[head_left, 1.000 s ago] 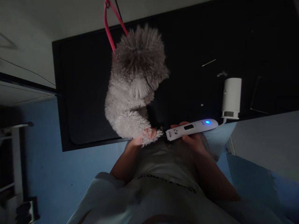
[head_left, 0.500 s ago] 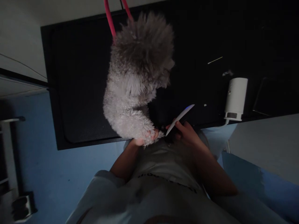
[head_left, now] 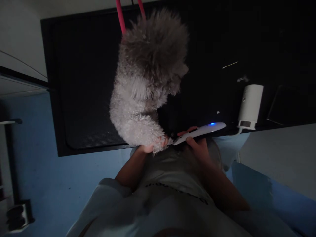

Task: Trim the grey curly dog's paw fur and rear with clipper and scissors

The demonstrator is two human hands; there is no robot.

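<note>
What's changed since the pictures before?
The right hand swung the slim, blue-lit white clipper: its rear end went forward, then back to the right, leaving it more edge-on than at first. Nothing was taken or let go. The left hand still grips the leg of the fluffy grey dog; the white cylinder stayed put.

White clipper (head_left: 202,131) is now tipped onto its side in the right hand (head_left: 201,149); display, visible one second earlier, is turned out of sight. Compared with half a second ago, rear end is swung right and nearer, blue light (head_left: 212,124) is again clearly exposed. Pink loop (head_left: 120,16) is cropped shorter by the view.
</note>
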